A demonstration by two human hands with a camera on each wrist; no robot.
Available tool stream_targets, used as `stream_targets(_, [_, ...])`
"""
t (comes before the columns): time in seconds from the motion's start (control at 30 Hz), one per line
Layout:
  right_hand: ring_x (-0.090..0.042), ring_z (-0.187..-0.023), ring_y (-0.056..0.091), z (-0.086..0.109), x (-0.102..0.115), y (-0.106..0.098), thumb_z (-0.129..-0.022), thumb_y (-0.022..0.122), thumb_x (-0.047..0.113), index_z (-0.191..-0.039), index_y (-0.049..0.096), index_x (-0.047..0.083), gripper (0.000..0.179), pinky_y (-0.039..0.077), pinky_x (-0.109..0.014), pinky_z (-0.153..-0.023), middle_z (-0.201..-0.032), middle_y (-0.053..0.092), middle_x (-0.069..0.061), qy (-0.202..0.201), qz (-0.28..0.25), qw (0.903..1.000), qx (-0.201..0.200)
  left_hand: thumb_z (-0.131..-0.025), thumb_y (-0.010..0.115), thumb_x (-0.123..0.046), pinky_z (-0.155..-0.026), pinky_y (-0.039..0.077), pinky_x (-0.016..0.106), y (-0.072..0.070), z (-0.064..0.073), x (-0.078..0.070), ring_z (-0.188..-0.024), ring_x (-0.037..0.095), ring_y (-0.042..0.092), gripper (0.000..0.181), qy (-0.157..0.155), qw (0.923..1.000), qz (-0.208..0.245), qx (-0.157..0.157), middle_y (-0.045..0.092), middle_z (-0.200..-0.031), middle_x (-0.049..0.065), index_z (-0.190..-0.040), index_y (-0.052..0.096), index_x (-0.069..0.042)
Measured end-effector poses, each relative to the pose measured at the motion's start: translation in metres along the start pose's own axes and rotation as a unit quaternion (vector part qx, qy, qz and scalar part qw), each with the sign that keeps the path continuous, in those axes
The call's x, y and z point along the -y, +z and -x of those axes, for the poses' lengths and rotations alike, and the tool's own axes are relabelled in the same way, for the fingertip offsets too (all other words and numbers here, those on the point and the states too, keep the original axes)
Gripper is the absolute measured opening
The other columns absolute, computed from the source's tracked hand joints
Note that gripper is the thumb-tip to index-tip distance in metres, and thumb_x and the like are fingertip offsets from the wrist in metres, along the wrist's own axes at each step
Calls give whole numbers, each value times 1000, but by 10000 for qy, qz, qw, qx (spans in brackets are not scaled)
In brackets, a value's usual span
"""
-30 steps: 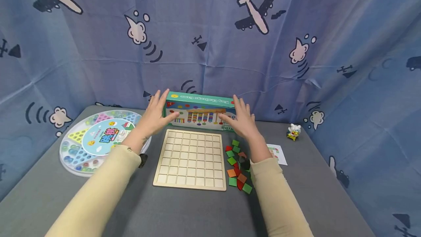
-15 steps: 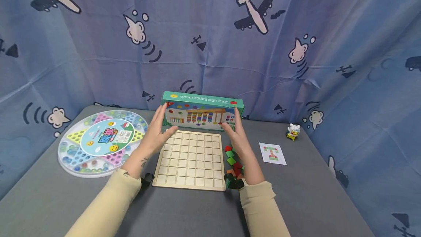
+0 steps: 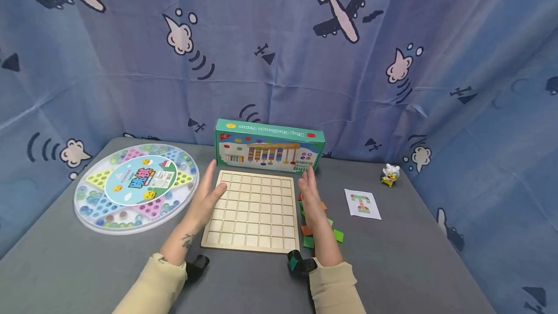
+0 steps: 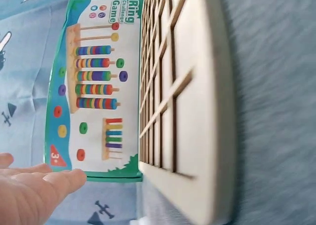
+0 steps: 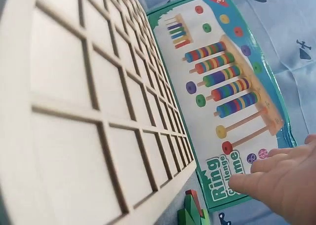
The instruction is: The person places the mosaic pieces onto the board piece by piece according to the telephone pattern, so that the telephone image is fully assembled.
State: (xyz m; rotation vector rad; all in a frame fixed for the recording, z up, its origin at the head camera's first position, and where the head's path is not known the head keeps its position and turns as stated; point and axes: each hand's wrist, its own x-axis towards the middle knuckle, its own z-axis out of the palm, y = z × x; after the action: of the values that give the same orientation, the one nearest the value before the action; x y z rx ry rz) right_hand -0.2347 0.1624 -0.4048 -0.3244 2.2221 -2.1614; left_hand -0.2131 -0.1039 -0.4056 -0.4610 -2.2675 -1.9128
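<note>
A light wooden grid board (image 3: 253,212) lies on the grey table with its squares bare. My left hand (image 3: 202,210) is at the board's left edge, fingers straight and pointing forward, thumb apart. Opposite it, my right hand (image 3: 315,205) stands at the right edge with straight fingers, palm turned inward. Neither hand holds anything; whether they touch the board I cannot tell. Green, red and orange square tiles (image 3: 308,242) lie right of the board, partly hidden beneath my right hand and forearm. The left wrist view shows the board's rim (image 4: 217,111) close up.
Behind the board stands a green Ring Challenge Game box (image 3: 269,147). To the left lies a round marble game board (image 3: 98,222). At the right are a printed pattern card (image 3: 363,204) and a small figurine (image 3: 390,175). A blue patterned curtain (image 3: 279,62) hangs behind.
Both hands have drawn back toward me from the green box to the board's sides. The right hand also moved slightly left, uncovering the pattern card. The board appears unmoved.
</note>
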Motion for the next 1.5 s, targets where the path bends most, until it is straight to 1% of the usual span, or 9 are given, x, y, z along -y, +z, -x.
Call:
stream_targets(0.23, [-36,-141,-10,2,-4,2,-84,42,67,-148,-14,14,100,-1,-62,-107,-153,-13,-19,87,-88,9999,-41,-95,41,-31,-107,7,61,-1,8,8,-141,37,-4,72,-198,9996,173,76,-3,-154,18,-149,2,-5])
stream_targets(0.47, [-38,-140,-10,3,-11,3,-85,42,66,-148,-14,13,99,-2,-63,-106,-153,-13,-19,253,-102,9996,-61,-96,40,-30,-107,3,61,-7,11,10,-140,40,-5,72,-607,9976,16,329,-5,-153,22,-148,-1,-4])
stream_targets(0.63, [-37,-141,-10,5,-16,4,-86,40,66,-147,-14,12,98,-1,-62,-107,-153,-13,-19,274,-153,9995,-62,-95,41,-29,-108,6,58,-12,13,11,-139,43,-1,73,-1033,9934,-82,491,-4,-153,23,-149,-2,-5])
stream_targets(0.77, [-35,-141,-9,5,-18,3,-88,39,63,-147,-15,13,95,-1,-60,-107,-153,-12,-18,326,-186,9993,-41,-94,43,-34,-106,15,60,-17,14,12,-137,48,7,77,-1464,9866,-159,706,-2,-152,25,-149,-4,-8])
stream_targets(0.87, [-34,-141,-10,4,-18,1,-88,39,63,-148,-15,14,94,-1,-59,-108,-154,-12,-17,330,-224,9992,-22,-93,46,-37,-104,23,60,-20,13,12,-134,48,17,79,-1646,9811,-467,906,3,-151,27,-149,-2,-7])
stream_targets(1.03, [-33,-141,-11,4,-17,-2,-87,40,64,-148,-15,15,95,-2,-58,-109,-154,-13,-17,311,-275,9991,32,-92,49,-40,-100,31,57,-24,10,15,-129,48,31,80,-1692,9720,-1144,1160,19,-146,32,-148,9,-1])
stream_targets(1.23, [-33,-141,-10,3,-12,-4,-89,40,61,-147,-15,14,92,-2,-58,-109,-154,-12,-17,306,-311,9990,-38,-89,51,-48,-102,29,55,-29,7,18,-129,45,33,84,-1687,9611,-1727,1341,30,-142,32,-147,15,0])
stream_targets(1.37, [-33,-141,-11,3,-9,-7,-91,38,58,-148,-15,16,89,-3,-58,-109,-153,-13,-17,335,-367,9988,-34,-86,53,-53,-98,34,53,-31,7,18,-123,42,41,88,-1862,9499,-2045,1454,41,-135,29,-147,16,-2])
stream_targets(1.5, [-33,-141,-10,3,-7,-8,-94,36,53,-148,-14,17,83,-3,-58,-109,-154,-10,-18,416,-428,9982,-82,-83,56,-56,-88,42,47,-32,6,18,-108,34,52,92,-2074,9372,-2331,1560,51,-123,24,-147,18,-3])
